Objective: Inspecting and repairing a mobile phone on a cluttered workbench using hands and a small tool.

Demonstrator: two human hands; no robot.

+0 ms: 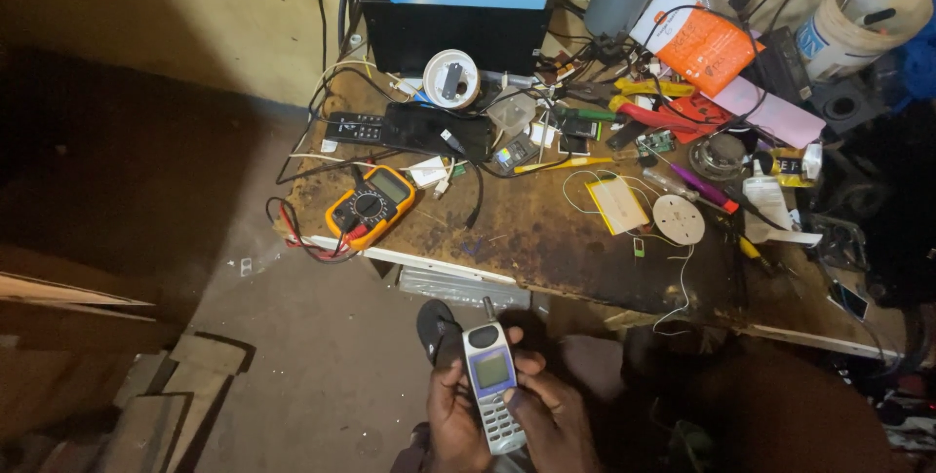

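While held upright, grey mobile phone (492, 388) between left hand (453, 414), right hand (558, 424), both gripping it.

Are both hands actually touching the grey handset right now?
Touching. The head view shows the left hand and the right hand wrapped around the lower half of the grey handset, fingers lying against both its edges.

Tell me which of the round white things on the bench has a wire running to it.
The flat white disc near the front edge; a thin white wire trails from it. The white ring-shaped piece by the black box shows none.
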